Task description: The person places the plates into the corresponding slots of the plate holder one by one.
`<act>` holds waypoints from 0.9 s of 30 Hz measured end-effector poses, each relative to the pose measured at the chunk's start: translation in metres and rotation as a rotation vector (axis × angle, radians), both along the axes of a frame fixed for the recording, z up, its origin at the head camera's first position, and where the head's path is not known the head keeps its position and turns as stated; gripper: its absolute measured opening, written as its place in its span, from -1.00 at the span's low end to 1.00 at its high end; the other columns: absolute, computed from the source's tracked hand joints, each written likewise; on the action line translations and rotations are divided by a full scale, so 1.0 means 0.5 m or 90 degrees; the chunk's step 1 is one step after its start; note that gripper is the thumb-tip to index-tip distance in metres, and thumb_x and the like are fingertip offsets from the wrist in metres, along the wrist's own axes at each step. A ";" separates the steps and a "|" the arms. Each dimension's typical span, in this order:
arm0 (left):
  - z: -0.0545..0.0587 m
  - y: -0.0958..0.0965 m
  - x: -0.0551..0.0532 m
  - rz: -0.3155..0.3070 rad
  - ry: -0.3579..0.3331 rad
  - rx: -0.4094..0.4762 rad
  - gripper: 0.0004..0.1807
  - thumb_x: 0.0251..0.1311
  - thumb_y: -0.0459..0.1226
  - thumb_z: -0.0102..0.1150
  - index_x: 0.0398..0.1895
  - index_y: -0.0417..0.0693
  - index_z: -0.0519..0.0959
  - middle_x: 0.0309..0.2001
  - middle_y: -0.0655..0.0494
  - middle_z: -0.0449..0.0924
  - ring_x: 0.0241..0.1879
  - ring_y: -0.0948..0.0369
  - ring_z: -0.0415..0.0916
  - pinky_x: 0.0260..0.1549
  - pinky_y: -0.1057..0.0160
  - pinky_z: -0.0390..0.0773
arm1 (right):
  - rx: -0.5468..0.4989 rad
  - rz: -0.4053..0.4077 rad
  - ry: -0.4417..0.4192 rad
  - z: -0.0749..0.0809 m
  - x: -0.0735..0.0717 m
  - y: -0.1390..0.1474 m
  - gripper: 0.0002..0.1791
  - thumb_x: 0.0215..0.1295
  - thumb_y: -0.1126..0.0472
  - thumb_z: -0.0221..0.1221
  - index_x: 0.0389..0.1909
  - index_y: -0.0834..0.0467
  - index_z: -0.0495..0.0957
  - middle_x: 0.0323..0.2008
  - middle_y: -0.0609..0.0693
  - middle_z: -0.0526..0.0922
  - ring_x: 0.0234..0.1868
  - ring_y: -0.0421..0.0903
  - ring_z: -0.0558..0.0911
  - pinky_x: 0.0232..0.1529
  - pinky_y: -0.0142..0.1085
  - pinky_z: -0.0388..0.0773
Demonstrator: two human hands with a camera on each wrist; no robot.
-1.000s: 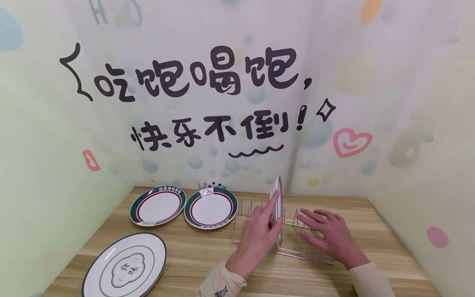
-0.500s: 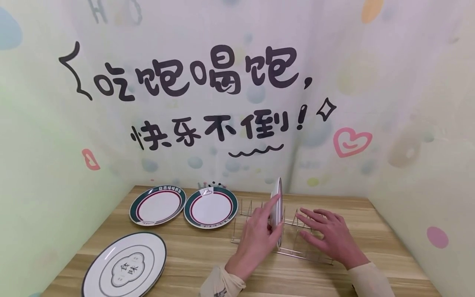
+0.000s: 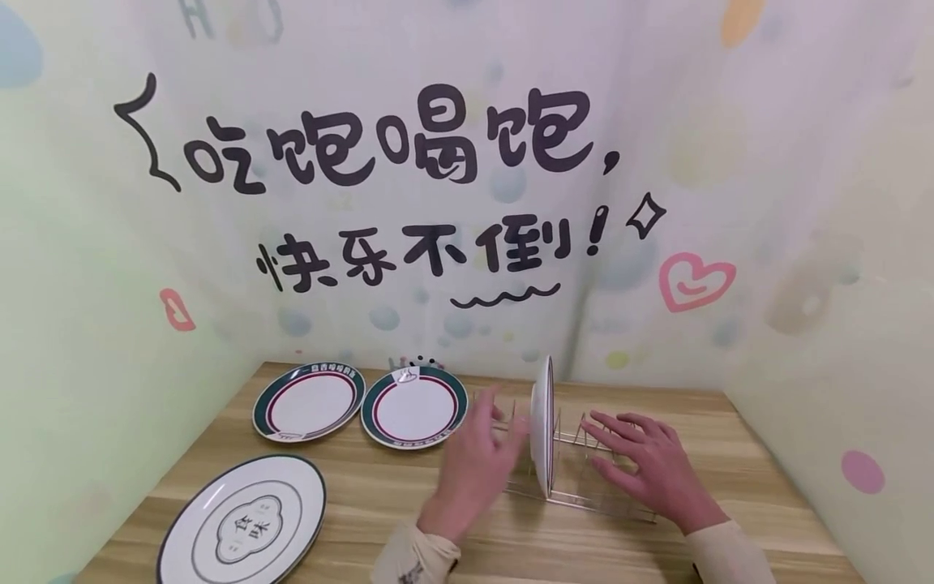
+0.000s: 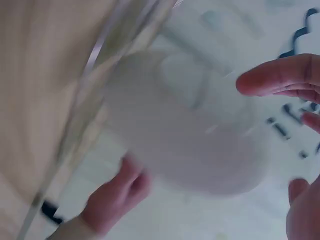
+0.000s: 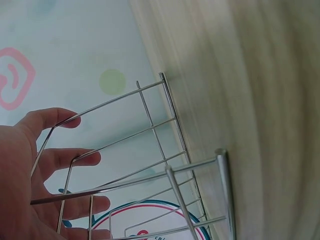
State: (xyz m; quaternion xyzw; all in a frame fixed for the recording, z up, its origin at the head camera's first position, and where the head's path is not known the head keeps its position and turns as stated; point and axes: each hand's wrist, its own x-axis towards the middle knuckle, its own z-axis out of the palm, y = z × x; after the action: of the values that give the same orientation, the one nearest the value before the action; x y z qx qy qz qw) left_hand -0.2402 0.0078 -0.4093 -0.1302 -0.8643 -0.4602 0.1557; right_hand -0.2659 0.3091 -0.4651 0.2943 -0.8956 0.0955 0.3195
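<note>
Your left hand (image 3: 474, 462) has just let go: half a second ago its fingers were on the upright plate (image 3: 541, 438), and now they spread loosely just beside it, blurred, with nothing in them. Your right hand (image 3: 653, 462) hasn't shifted; its grip is loose too, the fingers extended and resting among the wires at the right end of the rack (image 5: 226, 195). The plate stands on edge near the rack's middle, its underside toward your left hand and its face toward your right. It keeps its place with your left hand away, so the rack seems to be bearing it alone and this placement looks finished. You can't tell from here exactly how the wires hold its lower edge. Left of the rack, two other plates lie flat, the nearer green-rimmed plate (image 3: 414, 410) just beside the farther green-rimmed plate (image 3: 310, 403). A big plate (image 3: 248, 531) lies in front of them at the left of the worktop (image 3: 365, 503), outside the rack.
</note>
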 end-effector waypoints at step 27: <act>-0.083 -0.294 -0.129 0.271 -0.210 -0.126 -0.16 0.46 0.07 0.08 0.61 -0.18 0.08 0.38 -0.53 0.30 0.26 -0.45 0.37 0.22 -0.40 0.40 | -0.004 -0.005 -0.025 0.002 0.002 -0.005 -0.34 0.21 -0.04 0.42 0.38 -0.19 0.57 0.31 -0.11 0.60 0.20 0.18 0.55 0.07 0.31 0.39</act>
State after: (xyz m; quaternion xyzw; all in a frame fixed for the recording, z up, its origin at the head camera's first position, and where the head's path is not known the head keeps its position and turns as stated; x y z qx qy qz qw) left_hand -0.3048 -0.1389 -0.4507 0.1163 -0.9266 -0.3456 0.0923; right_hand -0.2651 0.3068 -0.4639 0.2881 -0.9024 0.1027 0.3034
